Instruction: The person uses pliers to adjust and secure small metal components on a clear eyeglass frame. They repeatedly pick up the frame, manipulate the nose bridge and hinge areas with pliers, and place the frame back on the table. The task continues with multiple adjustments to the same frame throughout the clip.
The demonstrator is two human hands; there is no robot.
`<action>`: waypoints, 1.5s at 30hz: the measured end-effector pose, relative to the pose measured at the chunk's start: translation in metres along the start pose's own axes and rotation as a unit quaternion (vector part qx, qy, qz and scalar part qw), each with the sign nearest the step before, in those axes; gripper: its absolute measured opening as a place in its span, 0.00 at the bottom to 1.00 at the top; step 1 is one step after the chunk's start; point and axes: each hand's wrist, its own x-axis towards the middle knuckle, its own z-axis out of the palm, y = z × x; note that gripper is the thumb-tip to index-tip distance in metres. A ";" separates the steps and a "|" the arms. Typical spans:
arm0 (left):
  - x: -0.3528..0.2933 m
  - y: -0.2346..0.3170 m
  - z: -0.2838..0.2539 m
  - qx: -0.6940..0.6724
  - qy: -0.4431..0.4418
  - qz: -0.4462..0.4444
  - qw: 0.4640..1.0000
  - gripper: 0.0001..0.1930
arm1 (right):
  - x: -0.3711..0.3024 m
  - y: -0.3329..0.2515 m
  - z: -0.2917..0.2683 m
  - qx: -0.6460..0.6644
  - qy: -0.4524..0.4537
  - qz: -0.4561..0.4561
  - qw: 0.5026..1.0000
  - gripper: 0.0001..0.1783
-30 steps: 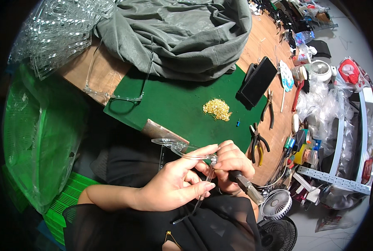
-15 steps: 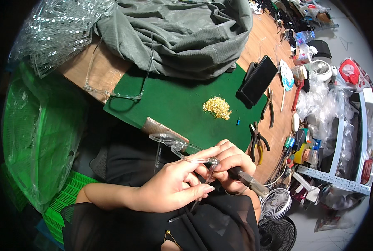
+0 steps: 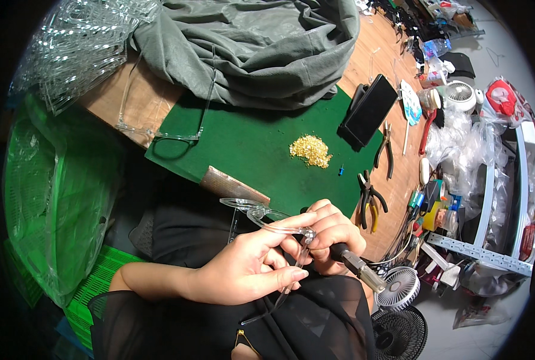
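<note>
Just in front of my body, my left hand (image 3: 237, 270) grips a clear plastic eyeglass frame (image 3: 267, 225) near its hinge, one temple pointing down between the thumb and fingers. My right hand (image 3: 338, 233) is closed against the same hinge corner. Within its fingers sits a black-handled tool (image 3: 340, 249) whose metal end sticks out to the lower right. Fingers hide the tool's other end. A heap of small gold-coloured screws (image 3: 310, 150) lies on the green mat (image 3: 249, 141) beyond, and a second clear eyeglass frame (image 3: 186, 137) rests at the mat's left edge.
Right of the mat lie two pliers (image 3: 388, 151), (image 3: 369, 198) and a phone (image 3: 370, 113) on a stand. A blue pin (image 3: 340, 171) stands near the screws. Grey cloth (image 3: 249, 54) and stacked clear frames (image 3: 84, 51) fill the back; a textured block (image 3: 234, 185) sits at the near edge.
The held eyeglass frame has shifted slightly right, and its lower temple has swung a little. The tool's metal end has moved slightly down. Both hands keep their grip.
</note>
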 end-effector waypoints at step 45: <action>-0.004 -0.005 -0.003 0.192 0.001 0.059 0.980 0.36 | 0.008 -0.004 -0.005 -0.026 -0.064 -0.013 0.998 0.09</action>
